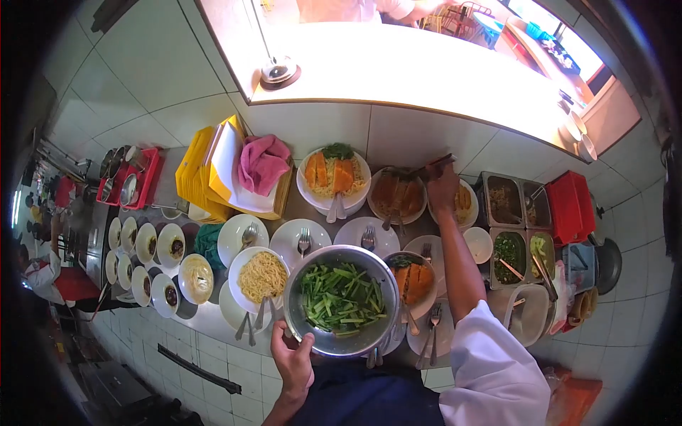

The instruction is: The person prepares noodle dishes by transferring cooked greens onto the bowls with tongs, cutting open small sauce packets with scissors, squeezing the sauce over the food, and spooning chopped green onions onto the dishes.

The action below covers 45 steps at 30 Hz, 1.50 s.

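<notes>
Gripping w/ L hand [293, 362] fingers the near-L rim of big steel bowl [389, 291], over near side of bench [206, 314]. Inside: cut greens [341, 297], stems every way, closest to L hand; from R hand [443, 186], leftward & toward body, w/ plate [349, 234] between. Just beside that line, bowl of brown slices [372, 202]. Also clamped, in R fingers at rear, dark slim tool [430, 168] (prob. tongs), pointing L over slices. Smallest: fork [368, 239] on plate.
</notes>
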Each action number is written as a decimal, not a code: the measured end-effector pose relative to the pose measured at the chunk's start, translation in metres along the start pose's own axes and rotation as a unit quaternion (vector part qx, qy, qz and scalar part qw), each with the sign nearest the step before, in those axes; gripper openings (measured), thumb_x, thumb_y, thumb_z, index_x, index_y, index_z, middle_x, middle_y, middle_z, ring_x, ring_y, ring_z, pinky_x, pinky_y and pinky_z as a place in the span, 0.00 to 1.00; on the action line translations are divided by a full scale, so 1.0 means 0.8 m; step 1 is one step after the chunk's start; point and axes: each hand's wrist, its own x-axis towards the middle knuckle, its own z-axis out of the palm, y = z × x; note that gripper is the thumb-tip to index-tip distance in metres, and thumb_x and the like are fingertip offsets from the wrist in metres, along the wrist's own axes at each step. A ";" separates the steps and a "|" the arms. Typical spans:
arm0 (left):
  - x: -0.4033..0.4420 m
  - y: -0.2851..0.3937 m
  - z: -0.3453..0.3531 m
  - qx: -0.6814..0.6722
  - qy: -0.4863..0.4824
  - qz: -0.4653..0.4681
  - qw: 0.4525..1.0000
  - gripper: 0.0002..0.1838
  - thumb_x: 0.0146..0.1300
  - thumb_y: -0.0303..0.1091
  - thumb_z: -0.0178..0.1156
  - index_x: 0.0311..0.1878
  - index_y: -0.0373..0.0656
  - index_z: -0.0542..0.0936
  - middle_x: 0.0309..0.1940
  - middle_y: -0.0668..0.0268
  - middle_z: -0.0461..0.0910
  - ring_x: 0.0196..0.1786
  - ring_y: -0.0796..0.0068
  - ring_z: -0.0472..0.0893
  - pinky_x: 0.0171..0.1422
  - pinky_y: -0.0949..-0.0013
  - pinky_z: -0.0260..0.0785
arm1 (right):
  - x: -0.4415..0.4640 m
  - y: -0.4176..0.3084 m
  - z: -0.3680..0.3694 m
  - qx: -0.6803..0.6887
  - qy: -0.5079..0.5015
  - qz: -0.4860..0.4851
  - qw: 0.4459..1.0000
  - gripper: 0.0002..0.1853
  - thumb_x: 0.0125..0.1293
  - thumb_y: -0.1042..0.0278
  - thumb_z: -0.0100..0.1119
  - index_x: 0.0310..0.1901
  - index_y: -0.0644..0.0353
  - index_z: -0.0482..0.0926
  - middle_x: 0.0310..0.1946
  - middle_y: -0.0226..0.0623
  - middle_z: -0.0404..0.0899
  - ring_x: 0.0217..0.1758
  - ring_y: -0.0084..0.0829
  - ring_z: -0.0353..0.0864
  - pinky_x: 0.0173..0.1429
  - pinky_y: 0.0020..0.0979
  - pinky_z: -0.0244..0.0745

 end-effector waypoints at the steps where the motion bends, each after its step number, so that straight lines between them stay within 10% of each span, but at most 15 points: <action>1: 0.000 0.000 0.003 0.001 -0.002 0.001 1.000 0.19 0.54 0.13 0.57 0.48 0.39 0.69 0.41 0.66 0.77 0.44 0.79 0.75 0.53 0.73 0.67 | 0.003 0.004 0.004 -0.046 0.006 -0.029 0.999 0.08 0.63 0.73 0.61 0.42 0.64 0.75 0.34 0.47 0.83 0.39 0.51 0.83 0.42 0.43 0.74; 15: 0.006 -0.011 0.001 0.007 -0.005 0.016 1.000 0.24 0.55 0.15 0.58 0.55 0.38 0.66 0.46 0.64 0.75 0.47 0.76 0.75 0.55 0.71 0.69 | 0.010 0.018 0.018 -0.108 -0.067 0.012 0.992 0.10 0.65 0.66 0.59 0.43 0.62 0.77 0.38 0.48 0.83 0.44 0.56 0.80 0.48 0.49 0.73; 24: 0.010 -0.005 0.004 -0.035 0.007 -0.003 0.999 0.19 0.58 0.14 0.58 0.50 0.39 0.69 0.44 0.64 0.76 0.47 0.78 0.76 0.54 0.72 0.70 | -0.080 -0.190 -0.100 0.285 -0.050 -0.009 0.957 0.18 0.64 0.66 0.67 0.49 0.64 0.72 0.43 0.38 0.81 0.43 0.32 0.83 0.50 0.32 0.77; 34: 0.000 0.004 0.010 0.024 -0.014 0.016 0.999 0.16 0.58 0.16 0.58 0.48 0.39 0.68 0.39 0.65 0.78 0.41 0.79 0.78 0.47 0.73 0.73 | -0.202 -0.277 -0.076 0.231 -0.214 -0.006 0.949 0.14 0.57 0.75 0.72 0.41 0.66 0.77 0.37 0.42 0.86 0.39 0.30 0.87 0.44 0.28 0.82; 40: -0.005 -0.017 0.010 0.010 -0.053 0.090 0.995 0.16 0.59 0.14 0.57 0.49 0.37 0.69 0.64 0.55 0.67 0.56 0.69 0.78 0.55 0.70 0.77 | -0.226 -0.301 -0.053 0.146 -0.205 -0.053 0.966 0.14 0.52 0.75 0.75 0.37 0.65 0.78 0.35 0.44 0.86 0.39 0.31 0.88 0.41 0.29 0.84; 45: -0.008 -0.015 0.009 0.001 -0.048 0.075 0.996 0.17 0.60 0.14 0.57 0.50 0.38 0.69 0.58 0.58 0.71 0.54 0.72 0.77 0.58 0.69 0.72 | -0.232 -0.293 -0.062 0.146 -0.215 0.012 0.965 0.11 0.57 0.73 0.72 0.35 0.65 0.77 0.34 0.45 0.86 0.35 0.30 0.87 0.35 0.28 0.82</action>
